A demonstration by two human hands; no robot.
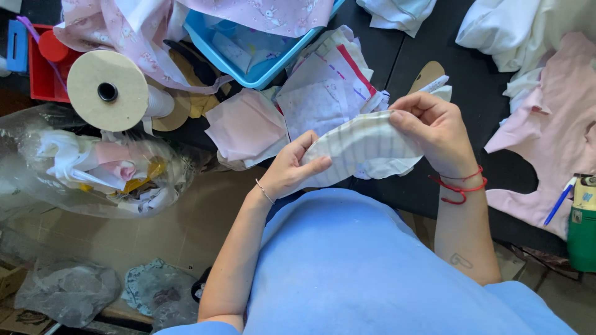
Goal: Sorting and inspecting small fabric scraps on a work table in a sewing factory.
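Observation:
A small piece of white fabric with thin stripes point(363, 146) is stretched between both hands above the edge of a black table point(472, 93). My left hand point(292, 167) pinches its lower left end between thumb and fingers. My right hand point(434, 127) grips its upper right end, fingers curled over the cloth. A thin bracelet circles the left wrist and a red cord the right wrist. Beneath the piece lies a stack of cut fabric pieces point(310, 105) in pink and white prints.
A blue plastic bin point(261, 71) draped with pink printed cloth sits at the back. A large thread cone point(115, 90) stands at left beside a red tray point(40, 74). Clear bag of scraps point(93, 164) at left. Pink and white cloth point(552, 118), blue pen point(559, 201), green container point(582, 229) at right.

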